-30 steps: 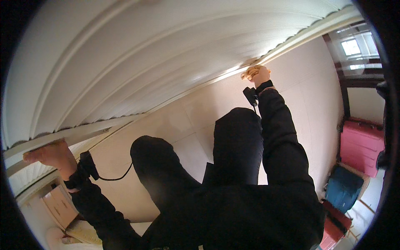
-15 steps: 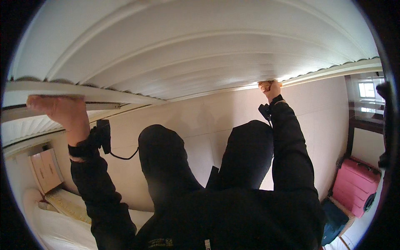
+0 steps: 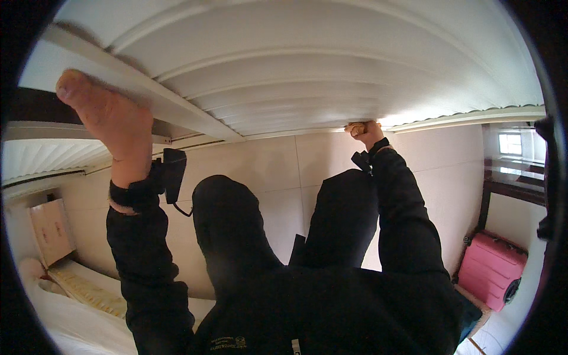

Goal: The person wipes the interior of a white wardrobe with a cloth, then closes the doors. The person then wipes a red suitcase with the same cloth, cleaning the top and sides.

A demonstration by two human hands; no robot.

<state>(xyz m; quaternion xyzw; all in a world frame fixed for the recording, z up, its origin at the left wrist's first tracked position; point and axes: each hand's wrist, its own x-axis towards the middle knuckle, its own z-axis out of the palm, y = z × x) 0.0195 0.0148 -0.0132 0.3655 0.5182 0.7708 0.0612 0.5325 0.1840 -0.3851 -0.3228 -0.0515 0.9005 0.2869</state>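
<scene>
A white ribbed door (image 3: 284, 77) with a plain frame fills the upper part of the view and stands ajar. Its left edge (image 3: 177, 109) slants out from the panels beside it. My left hand (image 3: 115, 121) is closed on that edge, with the fingertips hidden. At the bottom rail of the door, my right hand (image 3: 373, 134) grips a crumpled tan cloth (image 3: 355, 128) pressed to the ribbed surface.
Another white ribbed panel (image 3: 53, 157) stands at left above a floor track. Pale floor tiles (image 3: 272, 163) lie under my bent knees. A pink suitcase (image 3: 493, 269) stands at right, a bed (image 3: 89, 319) at lower left, a pale box-like cabinet (image 3: 52, 231) beyond it.
The door's left edge has swung to a steeper slant, and my left hand has moved with it, up and slightly right. My right hand with the cloth has slid a little left along the bottom.
</scene>
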